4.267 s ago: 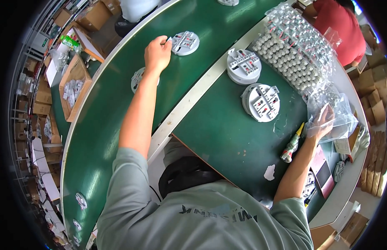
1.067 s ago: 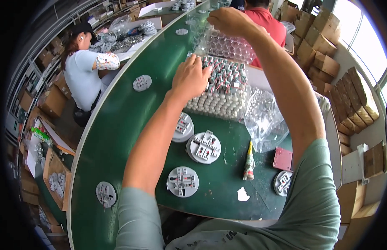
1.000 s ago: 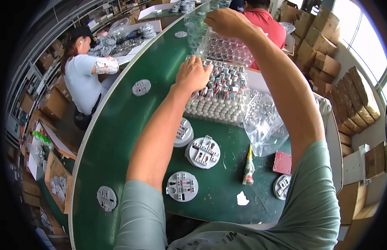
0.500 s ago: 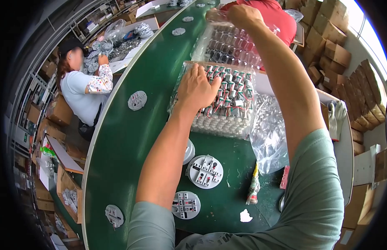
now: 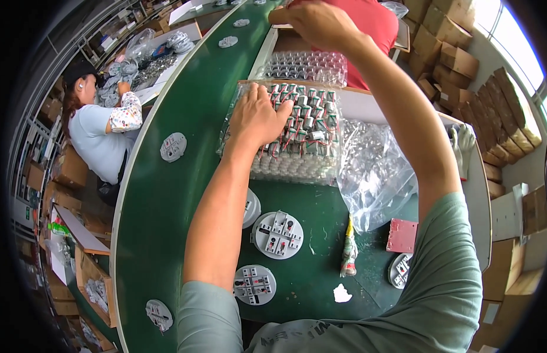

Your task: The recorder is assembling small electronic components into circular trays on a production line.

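Tray (image 5: 297,171) under the left hand (image 5: 259,120), clear sheet (image 5: 309,67) lowered past its far edge

The left hand rests palm down on the tray's left side, fingers stretched out, thumb apart, clamped on nothing that shows. Right of that thumb lie rows of wired parts (image 5: 309,120), seated in the clear plastic tray. Beyond the left fingertips and to their right, the clear sheet looks lower and flatter than it did half a second ago, when it stood raised behind the tray. I read this as leaving the parts bare to the fingers from above. The right hand (image 5: 323,25) reaches beyond the sheet; its fingers are poorly shown, so I cannot tell whether they grip anything.

Well left of the left fingers, a co-worker (image 5: 97,129) is across the green belt (image 5: 150,229), where a flat grey disc (image 5: 173,147) lies. On the near side of the fingers is a round assembly (image 5: 279,235), then, rightward, a yellow-tipped tool (image 5: 348,253). A crumpled clear bag (image 5: 373,176) sits close by the tray's right edge, with a red box (image 5: 401,235) farther right.

In the way: the left hand hides some rows, the bag crowds the right side, and a person in red (image 5: 376,41) is near the right fingers.
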### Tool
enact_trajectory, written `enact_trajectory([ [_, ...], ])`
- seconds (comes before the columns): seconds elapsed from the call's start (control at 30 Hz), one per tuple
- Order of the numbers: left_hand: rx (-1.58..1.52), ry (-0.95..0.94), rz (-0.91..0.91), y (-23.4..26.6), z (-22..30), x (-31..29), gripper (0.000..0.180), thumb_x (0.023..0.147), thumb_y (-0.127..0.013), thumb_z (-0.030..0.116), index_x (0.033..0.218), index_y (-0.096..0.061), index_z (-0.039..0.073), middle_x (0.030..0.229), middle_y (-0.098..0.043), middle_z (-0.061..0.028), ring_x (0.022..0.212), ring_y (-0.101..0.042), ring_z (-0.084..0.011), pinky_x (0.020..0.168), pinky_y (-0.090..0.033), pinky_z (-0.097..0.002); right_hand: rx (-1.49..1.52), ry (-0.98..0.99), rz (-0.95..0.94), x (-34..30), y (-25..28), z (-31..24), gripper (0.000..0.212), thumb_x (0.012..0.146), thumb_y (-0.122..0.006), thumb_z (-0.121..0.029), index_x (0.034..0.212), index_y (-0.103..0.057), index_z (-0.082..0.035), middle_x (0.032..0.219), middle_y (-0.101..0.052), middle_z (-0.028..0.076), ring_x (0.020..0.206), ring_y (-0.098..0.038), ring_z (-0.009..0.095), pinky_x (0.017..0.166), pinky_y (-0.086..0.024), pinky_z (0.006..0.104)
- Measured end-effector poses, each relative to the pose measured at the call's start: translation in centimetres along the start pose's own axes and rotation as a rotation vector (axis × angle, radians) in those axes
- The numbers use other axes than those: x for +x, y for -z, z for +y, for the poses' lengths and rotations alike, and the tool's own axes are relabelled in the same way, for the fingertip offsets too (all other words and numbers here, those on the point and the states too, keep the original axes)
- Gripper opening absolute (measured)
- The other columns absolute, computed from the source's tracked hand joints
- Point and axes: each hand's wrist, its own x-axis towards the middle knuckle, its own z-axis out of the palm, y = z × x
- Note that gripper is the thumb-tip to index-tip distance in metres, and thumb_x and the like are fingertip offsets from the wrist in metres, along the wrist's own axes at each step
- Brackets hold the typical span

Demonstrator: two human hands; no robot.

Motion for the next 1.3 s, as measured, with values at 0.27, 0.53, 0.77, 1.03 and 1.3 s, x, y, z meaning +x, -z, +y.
enact_trajectory([
  [0.27, -0.073, 0.002, 0.002, 0.0, -0.2, 0.2, 0.098, 0.105, -0.049, 0.067, 0.162, -0.037, -0.011, 0.173, -0.031, -0.0296, 0.161, -0.032, -0.0399, 0.133, -0.026, -0.0439, 0.077, -0.177, -0.459, -12.3, 0.8, 1.3, 0.023, 0.098, -0.063, -0.019, 0.113, -0.078, -0.01, 0.102, -0.078, 0.017, 0.093, -0.075, 0.04, 0.086, -0.058, 0.0496],
  [0.53, -0.469, -0.162, 0.336, 6.6, -2.6, -0.6, 0.087, 0.107, -0.057, 0.059, 0.158, -0.045, -0.01, 0.167, -0.041, -0.0322, 0.158, -0.038, -0.0415, 0.13, -0.03, -0.044, 0.362, 0.041, -0.465, -14.1, -1.8, 2.0, 0.039, 0.087, -0.07, -0.003, 0.126, -0.074, -0.002, 0.118, -0.076, 0.021, 0.111, -0.072, 0.04, 0.1, -0.054, 0.0478],
  [0.77, -0.485, -0.028, 0.422, 14.0, -5.6, -15.8, 0.057, 0.109, -0.067, 0.029, 0.152, -0.056, -0.007, 0.153, -0.063, -0.0209, 0.142, -0.058, -0.0261, 0.12, -0.041, -0.0359, 0.3, -0.022, -0.583, -14.0, -0.8, 2.8, 0.038, 0.085, -0.074, -0.005, 0.123, -0.074, -0.004, 0.119, -0.075, 0.018, 0.109, -0.072, 0.039, 0.1, -0.055, 0.046],
  [1.03, -0.567, 0.225, 0.237, 5.2, -5.0, -39.5, 0.072, 0.091, -0.078, 0.013, 0.156, -0.052, -0.003, 0.161, -0.054, -0.0206, 0.15, -0.051, -0.0338, 0.126, -0.037, -0.0451, 0.389, 0.114, -0.559, -12.7, -2.7, 3.2, 0.036, 0.086, -0.083, -0.005, 0.121, -0.074, -0.006, 0.108, -0.077, 0.014, 0.094, -0.075, 0.027, 0.083, -0.06, 0.0419],
  [1.3, -0.479, 0.192, 0.047, 0.6, -3.8, -43.0, 0.108, 0.073, -0.095, 0.02, 0.165, -0.04, 0.003, 0.165, -0.047, -0.0208, 0.153, -0.043, -0.0408, 0.125, -0.037, -0.0494, 0.162, 0.043, -0.577, -12.2, 5.4, 7.3, 0.031, 0.101, -0.076, -0.016, 0.129, -0.069, -0.005, 0.111, -0.078, 0.011, 0.098, -0.072, 0.017, 0.088, -0.058, 0.0334],
])
